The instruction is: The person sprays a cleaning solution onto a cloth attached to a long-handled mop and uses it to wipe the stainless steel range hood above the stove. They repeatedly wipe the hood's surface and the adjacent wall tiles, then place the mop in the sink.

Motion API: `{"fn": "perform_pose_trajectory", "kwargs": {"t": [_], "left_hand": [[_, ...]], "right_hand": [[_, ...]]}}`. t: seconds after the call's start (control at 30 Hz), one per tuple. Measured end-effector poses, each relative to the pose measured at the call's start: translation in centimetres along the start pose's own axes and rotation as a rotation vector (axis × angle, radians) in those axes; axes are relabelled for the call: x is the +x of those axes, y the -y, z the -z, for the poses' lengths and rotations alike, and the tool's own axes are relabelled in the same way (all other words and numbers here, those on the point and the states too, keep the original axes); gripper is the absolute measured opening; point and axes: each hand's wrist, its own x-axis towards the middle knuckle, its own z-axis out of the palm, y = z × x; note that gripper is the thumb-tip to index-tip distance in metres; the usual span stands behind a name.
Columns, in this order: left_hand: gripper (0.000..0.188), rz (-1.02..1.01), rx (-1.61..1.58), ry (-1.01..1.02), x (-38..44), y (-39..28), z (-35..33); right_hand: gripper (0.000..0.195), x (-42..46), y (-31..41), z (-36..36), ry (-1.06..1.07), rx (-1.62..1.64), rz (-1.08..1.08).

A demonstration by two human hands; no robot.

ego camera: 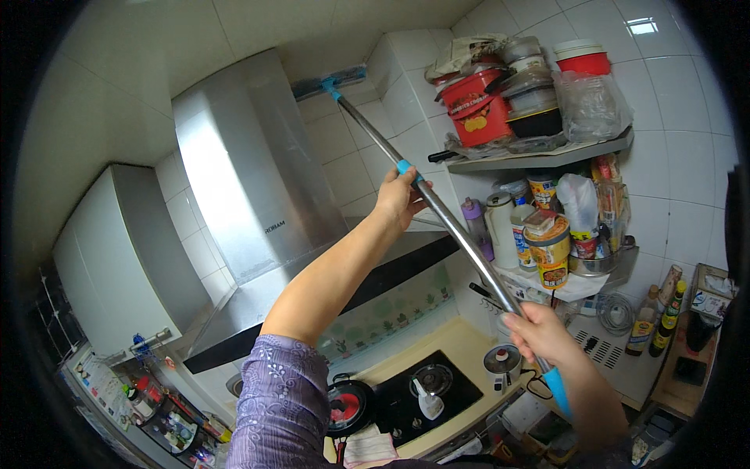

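A steel telescopic pole (448, 220) with blue joints runs slantwise up across the view. My left hand (403, 198) grips it near the middle, just by the blue collar, with the arm stretched upward. Lower down, my right hand (539, 335) is closed round the pole above its blue end grip. At the top, the pole's flat blue-edged head (329, 82) lies up at the ceiling, behind and to the right of the steel range hood duct (258, 170). The head's surface looks dark and mottled.
Right, wall shelves (545, 153) hold containers, bottles and instant noodle cups. Below stand a black gas hob (436, 396), a frying pan (345, 404), a small lidded pot (502, 360) and sauce bottles (643, 322). A wall cabinet (117, 264) hangs left.
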Motion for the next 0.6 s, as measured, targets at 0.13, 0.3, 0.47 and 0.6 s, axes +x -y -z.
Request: {"fn": "perform_pose_trajectory", "kwargs": {"t": [0.13,0.3,0.47,0.6], "left_hand": [[0.028,-0.022,-0.066,-0.068,1.9,-0.2,2.1],[0.025,0.0,-0.11,0.001,1.3,0.3,2.0],[0.026,0.07,-0.306,-0.109,1.3,1.1,0.4],[0.024,0.12,-0.523,0.057,2.0,1.1,1.1]], "right_hand": [[0.024,2.9,-0.2,-2.4,0.016,0.04,0.04],[0.035,1.4,-0.9,-3.6,-0.332,-0.497,0.253],[0.034,0.2,-4.8,-1.7,-0.138,-0.134,0.341],[0.038,0.1,-3.8,-0.7,0.38,0.437,-0.011]]}}
